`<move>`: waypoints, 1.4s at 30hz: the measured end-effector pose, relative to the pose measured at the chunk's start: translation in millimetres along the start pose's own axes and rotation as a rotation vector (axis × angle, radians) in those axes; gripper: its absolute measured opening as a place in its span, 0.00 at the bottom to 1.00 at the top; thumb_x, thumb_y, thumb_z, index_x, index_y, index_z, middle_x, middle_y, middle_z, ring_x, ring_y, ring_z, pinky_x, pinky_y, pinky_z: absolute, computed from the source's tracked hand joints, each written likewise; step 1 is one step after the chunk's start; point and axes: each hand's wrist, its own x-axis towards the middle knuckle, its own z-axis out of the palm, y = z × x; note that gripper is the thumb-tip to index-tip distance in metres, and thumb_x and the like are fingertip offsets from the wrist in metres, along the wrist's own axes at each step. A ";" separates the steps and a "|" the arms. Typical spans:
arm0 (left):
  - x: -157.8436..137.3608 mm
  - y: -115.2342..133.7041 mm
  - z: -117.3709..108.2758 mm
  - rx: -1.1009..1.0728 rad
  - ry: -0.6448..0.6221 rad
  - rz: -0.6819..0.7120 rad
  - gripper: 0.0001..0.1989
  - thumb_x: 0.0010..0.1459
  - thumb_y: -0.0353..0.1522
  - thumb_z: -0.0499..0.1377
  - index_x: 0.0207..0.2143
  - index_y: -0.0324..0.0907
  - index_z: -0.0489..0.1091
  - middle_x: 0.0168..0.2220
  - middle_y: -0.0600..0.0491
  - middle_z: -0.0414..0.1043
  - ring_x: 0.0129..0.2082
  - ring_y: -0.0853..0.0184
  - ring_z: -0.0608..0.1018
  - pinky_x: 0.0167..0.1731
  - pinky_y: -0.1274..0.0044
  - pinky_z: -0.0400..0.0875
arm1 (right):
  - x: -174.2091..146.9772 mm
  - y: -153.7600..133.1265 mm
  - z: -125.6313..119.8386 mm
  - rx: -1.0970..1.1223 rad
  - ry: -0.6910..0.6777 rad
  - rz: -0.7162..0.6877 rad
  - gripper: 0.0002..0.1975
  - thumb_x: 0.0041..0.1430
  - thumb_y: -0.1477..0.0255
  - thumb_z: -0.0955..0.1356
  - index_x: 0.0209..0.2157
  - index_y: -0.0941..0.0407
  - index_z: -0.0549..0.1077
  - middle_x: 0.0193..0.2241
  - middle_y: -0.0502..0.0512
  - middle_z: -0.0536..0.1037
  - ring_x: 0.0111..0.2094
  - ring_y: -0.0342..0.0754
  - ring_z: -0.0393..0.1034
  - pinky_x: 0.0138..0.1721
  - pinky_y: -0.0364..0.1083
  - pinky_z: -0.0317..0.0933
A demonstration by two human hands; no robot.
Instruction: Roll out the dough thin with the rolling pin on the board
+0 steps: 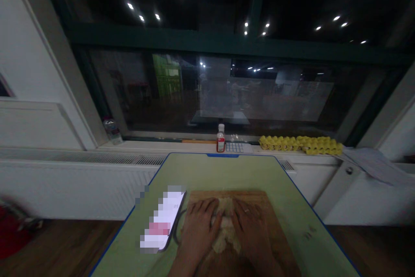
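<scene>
A flat, ragged piece of pale dough (226,241) lies on a wooden board (279,242). My left hand (201,223) rests palm down over the dough's left side, fingers stretched forward and thumb pointing inward. On the right side, my right hand (248,221) lies in the same way, its fingers reaching toward the board's far edge. Between the thumbs runs a pale, raised crosswise band; I cannot tell whether it is a rolling pin or a roll of dough. What lies beneath both palms is hidden.
The board sits on a green table (207,173) with a blue edge. A lit phone (165,218) lies left of the board. Beyond the table, the windowsill holds a small bottle (221,138), yellow egg trays (300,144), a clear bottle (112,130) and papers (379,164).
</scene>
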 end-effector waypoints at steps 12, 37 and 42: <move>-3.1 2.4 0.7 -0.020 -0.049 -0.008 0.26 0.60 0.45 0.59 0.58 0.44 0.67 0.59 0.47 0.69 0.55 0.52 0.71 0.57 0.58 0.58 | 23.3 -12.0 -25.5 -0.009 -0.258 0.084 0.24 0.66 0.71 0.57 0.60 0.56 0.68 0.57 0.60 0.72 0.58 0.57 0.64 0.59 0.57 0.53; 3.9 0.6 -2.3 -0.029 -0.151 -0.031 0.31 0.55 0.50 0.64 0.57 0.46 0.69 0.54 0.48 0.73 0.54 0.52 0.72 0.55 0.59 0.61 | 28.5 -6.3 -18.3 -0.015 -0.215 0.049 0.22 0.67 0.72 0.56 0.56 0.51 0.72 0.54 0.58 0.74 0.54 0.54 0.67 0.56 0.53 0.57; 16.7 -11.9 -12.0 -0.085 -0.320 0.047 0.30 0.61 0.49 0.58 0.61 0.46 0.65 0.61 0.48 0.66 0.61 0.55 0.66 0.61 0.63 0.57 | 45.1 -0.9 -9.6 -0.076 -0.250 -0.017 0.20 0.67 0.72 0.56 0.53 0.51 0.73 0.51 0.60 0.74 0.52 0.54 0.68 0.53 0.52 0.59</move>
